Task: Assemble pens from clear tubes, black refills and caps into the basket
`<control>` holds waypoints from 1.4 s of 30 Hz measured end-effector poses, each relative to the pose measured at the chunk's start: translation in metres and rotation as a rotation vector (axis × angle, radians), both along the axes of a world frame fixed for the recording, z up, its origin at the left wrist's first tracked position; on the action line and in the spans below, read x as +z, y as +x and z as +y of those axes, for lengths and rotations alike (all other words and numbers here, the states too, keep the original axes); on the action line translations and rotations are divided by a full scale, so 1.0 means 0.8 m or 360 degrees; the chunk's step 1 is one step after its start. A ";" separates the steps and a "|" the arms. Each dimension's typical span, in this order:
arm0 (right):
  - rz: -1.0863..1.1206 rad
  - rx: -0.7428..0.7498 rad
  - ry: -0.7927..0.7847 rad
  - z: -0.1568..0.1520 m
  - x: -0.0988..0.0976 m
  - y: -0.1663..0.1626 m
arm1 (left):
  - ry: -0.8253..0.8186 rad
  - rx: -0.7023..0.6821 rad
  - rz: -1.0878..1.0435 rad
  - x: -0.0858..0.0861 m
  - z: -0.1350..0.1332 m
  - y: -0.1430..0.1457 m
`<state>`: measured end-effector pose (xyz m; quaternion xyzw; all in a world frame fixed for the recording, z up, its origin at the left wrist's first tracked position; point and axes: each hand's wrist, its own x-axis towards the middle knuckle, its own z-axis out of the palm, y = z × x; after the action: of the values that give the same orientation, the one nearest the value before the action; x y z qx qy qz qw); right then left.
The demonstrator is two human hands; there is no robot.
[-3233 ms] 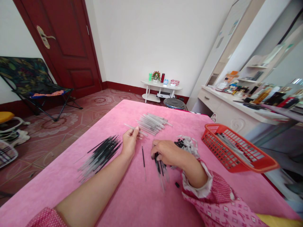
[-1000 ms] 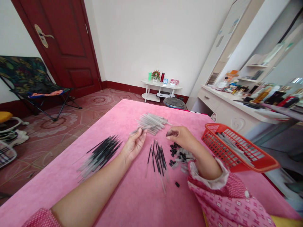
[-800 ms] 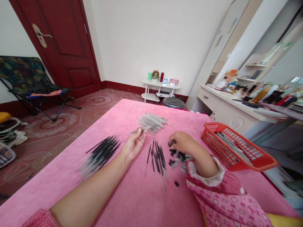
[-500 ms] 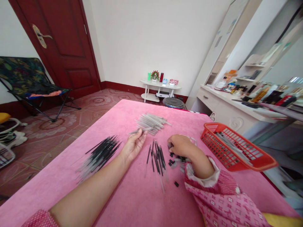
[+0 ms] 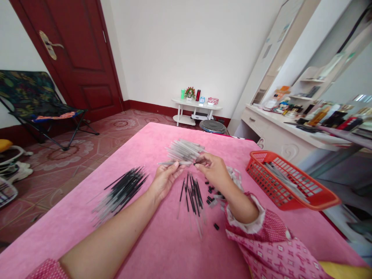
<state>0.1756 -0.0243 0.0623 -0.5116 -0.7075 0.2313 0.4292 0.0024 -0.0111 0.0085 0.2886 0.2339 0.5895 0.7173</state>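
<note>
My left hand [image 5: 166, 179] pinches a thin translucent pen barrel [image 5: 165, 163], held level with its narrow tip pointing left. At the barrel's right end, my right hand [image 5: 213, 167] is closed with a small black plug [image 5: 195, 164] between thumb and fingers; whether the plug touches the barrel I cannot tell. Just behind both hands lies a pile of translucent pen barrels [image 5: 183, 149]. Black pen refills [image 5: 193, 193] are spread in front of the hands. Small black plugs [image 5: 209, 200] and clear caps [image 5: 235, 176] lie around my right wrist, which partly hides them.
A pile of black and translucent sticks [image 5: 123, 190] lies left on the pink table [image 5: 162, 248]. An orange basket [image 5: 290, 186] holding grey sticks stands at the right edge. Beyond are a stool [image 5: 213, 126], a white shelf [image 5: 186, 101], a dresser [image 5: 296, 133] and a folding chair [image 5: 37, 97].
My right hand has moved left and up from the small black pieces to the barrel's right end, with a black plug in its fingers. My left hand stays almost still.
</note>
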 end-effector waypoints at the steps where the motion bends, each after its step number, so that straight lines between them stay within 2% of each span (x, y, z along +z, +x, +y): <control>1: 0.0021 -0.0005 0.0007 0.000 0.000 0.000 | 0.0005 -0.0004 0.0003 0.000 0.000 0.000; 10: 0.0076 -0.0009 0.0034 -0.001 0.002 -0.002 | 0.0026 -0.0010 0.0013 0.002 -0.002 0.002; 19: -0.0014 -0.0021 0.0065 -0.004 0.001 -0.004 | 0.0049 0.0008 0.0064 0.000 -0.003 0.002; 27: 0.0054 -0.0036 0.0010 -0.001 -0.016 -0.005 | 0.0139 0.0053 0.0096 0.005 -0.008 0.004; 37: -0.0466 -0.0177 0.0152 -0.014 -0.008 -0.014 | 0.0159 0.0103 0.0145 0.009 -0.012 0.007; 42: -0.0439 -0.0137 0.0080 -0.010 -0.014 -0.011 | 0.0181 0.0070 0.0159 0.006 -0.013 0.007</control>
<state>0.1668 -0.0325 0.0510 -0.5575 -0.7428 0.1222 0.3500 0.0083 -0.0211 0.0134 0.3527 0.2417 0.6022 0.6742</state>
